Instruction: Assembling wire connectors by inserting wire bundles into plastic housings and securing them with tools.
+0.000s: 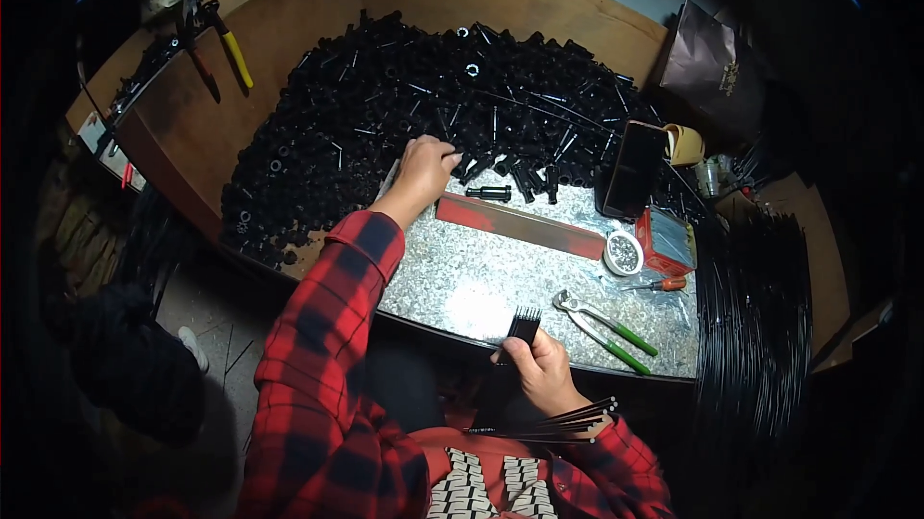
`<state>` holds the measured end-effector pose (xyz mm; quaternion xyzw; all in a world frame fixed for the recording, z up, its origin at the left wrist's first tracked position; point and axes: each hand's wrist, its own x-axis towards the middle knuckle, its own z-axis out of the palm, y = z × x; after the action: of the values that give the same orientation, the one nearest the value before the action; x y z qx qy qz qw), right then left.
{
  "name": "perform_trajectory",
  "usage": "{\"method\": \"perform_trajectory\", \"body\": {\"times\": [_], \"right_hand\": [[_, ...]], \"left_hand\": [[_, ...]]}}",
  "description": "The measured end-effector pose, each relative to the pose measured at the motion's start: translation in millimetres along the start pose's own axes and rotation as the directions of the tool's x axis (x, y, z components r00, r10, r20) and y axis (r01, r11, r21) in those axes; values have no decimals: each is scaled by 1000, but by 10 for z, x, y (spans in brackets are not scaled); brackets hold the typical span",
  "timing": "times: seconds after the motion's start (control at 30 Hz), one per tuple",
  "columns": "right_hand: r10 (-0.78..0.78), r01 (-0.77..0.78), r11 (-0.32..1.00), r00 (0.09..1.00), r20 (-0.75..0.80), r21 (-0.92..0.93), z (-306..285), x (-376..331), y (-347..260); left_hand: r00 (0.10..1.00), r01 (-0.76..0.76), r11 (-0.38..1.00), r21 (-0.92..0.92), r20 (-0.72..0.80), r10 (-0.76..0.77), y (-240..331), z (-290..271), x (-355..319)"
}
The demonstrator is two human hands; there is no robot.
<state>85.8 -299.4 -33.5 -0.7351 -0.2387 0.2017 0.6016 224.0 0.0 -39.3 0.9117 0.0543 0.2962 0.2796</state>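
My right hand is closed around a bundle of thin black rods near the front edge of the worktop. Their fine tips stick up above my thumb, and the other ends fan out beside my right wrist. My left hand reaches to the near edge of a large pile of small black tubular parts. Its fingertips are pinched together there; what they hold is too small to make out. Just right of those fingers, several loose black tubular parts lie on the speckled worktop.
A long reddish-brown bar lies across the worktop. Green-handled pincers, a white cup of small bits, a red box and a phone are on the right. Black rods hang at far right. Wooden boards wall the pile.
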Motion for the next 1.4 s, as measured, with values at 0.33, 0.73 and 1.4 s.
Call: {"method": "perform_trajectory", "body": {"times": [0.33,0.73,1.4], "right_hand": [[-12,12,1000,1000,-16,3,12,-40,54],[-46,46,999,999,21,0,23,52,-5],[-38,35,999,992,123,22,143,-17,-105]], "left_hand": [[955,94,920,381,225,-191,121,-33,90],[955,258,467,-846,151,-255,569,-549,-618],[852,357,11,-934,320,-415,1367,-333,-1594]]}}
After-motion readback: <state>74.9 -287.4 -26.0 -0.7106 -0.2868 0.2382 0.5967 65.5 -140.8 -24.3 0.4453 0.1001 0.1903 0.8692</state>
